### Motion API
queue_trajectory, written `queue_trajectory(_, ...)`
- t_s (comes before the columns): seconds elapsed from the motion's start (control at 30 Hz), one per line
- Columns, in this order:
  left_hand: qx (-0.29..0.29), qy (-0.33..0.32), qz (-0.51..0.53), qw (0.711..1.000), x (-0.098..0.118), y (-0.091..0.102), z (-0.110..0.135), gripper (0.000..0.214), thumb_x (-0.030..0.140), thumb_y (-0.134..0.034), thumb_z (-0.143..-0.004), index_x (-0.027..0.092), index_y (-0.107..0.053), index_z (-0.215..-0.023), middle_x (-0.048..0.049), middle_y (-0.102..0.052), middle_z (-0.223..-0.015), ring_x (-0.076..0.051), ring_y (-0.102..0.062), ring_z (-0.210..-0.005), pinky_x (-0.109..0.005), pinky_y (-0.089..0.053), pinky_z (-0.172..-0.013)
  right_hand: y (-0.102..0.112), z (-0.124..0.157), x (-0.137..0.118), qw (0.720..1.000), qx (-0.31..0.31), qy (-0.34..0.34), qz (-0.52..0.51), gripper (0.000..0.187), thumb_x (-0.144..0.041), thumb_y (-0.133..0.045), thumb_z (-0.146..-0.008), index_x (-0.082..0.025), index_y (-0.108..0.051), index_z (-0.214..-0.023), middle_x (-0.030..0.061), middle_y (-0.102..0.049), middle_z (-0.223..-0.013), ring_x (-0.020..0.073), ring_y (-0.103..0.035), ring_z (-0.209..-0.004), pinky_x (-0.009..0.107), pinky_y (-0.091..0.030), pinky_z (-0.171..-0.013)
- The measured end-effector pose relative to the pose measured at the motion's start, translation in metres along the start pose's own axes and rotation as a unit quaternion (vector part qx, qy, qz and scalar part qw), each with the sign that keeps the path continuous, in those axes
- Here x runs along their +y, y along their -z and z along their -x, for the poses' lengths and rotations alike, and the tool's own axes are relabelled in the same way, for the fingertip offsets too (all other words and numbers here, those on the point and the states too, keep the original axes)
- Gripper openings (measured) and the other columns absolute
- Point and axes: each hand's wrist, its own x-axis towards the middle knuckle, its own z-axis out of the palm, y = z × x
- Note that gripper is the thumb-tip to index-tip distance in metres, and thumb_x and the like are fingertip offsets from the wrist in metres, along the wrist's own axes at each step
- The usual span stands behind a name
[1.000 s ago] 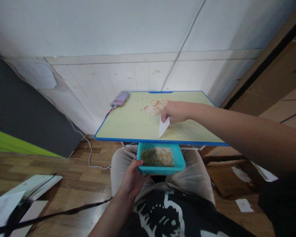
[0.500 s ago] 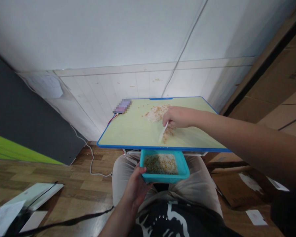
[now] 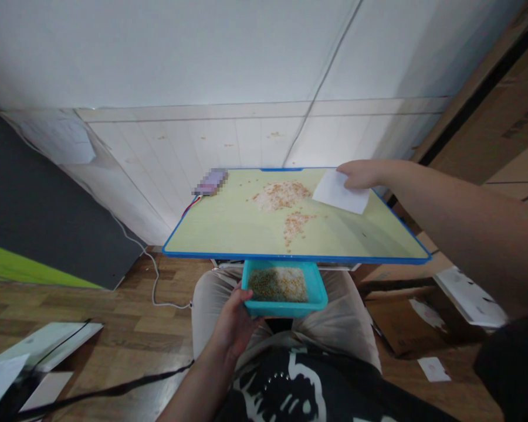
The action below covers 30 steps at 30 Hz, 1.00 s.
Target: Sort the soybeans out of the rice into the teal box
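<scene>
My left hand (image 3: pixel 239 319) grips the left side of a turquoise plastic tub (image 3: pixel 286 308) under the table's front edge, thumb on the rim. White and yellow grains (image 3: pixel 278 283) lie inside the tub. Over the right back part of the table, my right hand (image 3: pixel 359 174) pinches a white sheet of paper (image 3: pixel 341 192) by its far edge. Left of the paper sits a pile of mixed pale and orange grains (image 3: pixel 281 195). A smaller scatter of grains (image 3: pixel 295 224) lies in front of that pile.
The folding table (image 3: pixel 220 234) has a pale yellow top and blue rim. A pixelated flat object (image 3: pixel 211 181) with a red cord lies at its back left. A white wall stands behind. Cardboard boxes (image 3: pixel 409 322) are at right, and a white cable (image 3: pixel 155 281) runs along the floor.
My right hand has swung right and back from the table's middle, with the paper now turned flat to view. The smaller grain scatter is uncovered. My left hand still holds the tub.
</scene>
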Motion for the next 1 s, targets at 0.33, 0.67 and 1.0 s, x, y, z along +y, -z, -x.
queue_trajectory(0.33,0.021,0.015,-0.01,1.0,0.009,-0.01,0.005,0.054,0.023,-0.074,-0.063,0.02,-0.067,-0.116,-0.0091,-0.079,-0.109,-0.027,-0.071,-0.091,-0.037,-0.056,-0.073,-0.04,-0.016,0.018,0.971,-0.141,-0.062,-0.182,0.045,-0.007,-0.058,-0.076,-0.019,-0.071,-0.118,0.0122,-0.079,-0.112,0.0282,-0.075,-0.099,0.037,-0.061,-0.078)
queue_trajectory(0.67,0.037,0.018,-0.004,0.999,0.01,-0.012,0.005,0.054,0.02,-0.071,-0.065,0.021,-0.068,-0.119,-0.0091,-0.079,-0.108,-0.025,-0.072,-0.086,-0.034,-0.056,-0.068,-0.042,-0.035,-0.029,0.963,-0.172,-0.01,-0.206,0.035,-0.009,-0.067,-0.076,-0.02,-0.073,-0.109,0.0101,-0.078,-0.106,0.031,-0.074,-0.1,0.039,-0.06,-0.08)
queue_trajectory(1.0,0.038,0.022,-0.003,0.999,0.009,-0.013,0.003,0.049,0.021,-0.072,-0.064,0.022,-0.068,-0.113,-0.0077,-0.078,-0.111,-0.024,-0.071,-0.086,-0.034,-0.054,-0.069,-0.042,-0.036,-0.056,0.955,-0.209,0.026,-0.208,0.047,-0.01,-0.067,-0.078,-0.021,-0.072,-0.124,0.0076,-0.078,-0.107,0.0279,-0.074,-0.098,0.037,-0.06,-0.082)
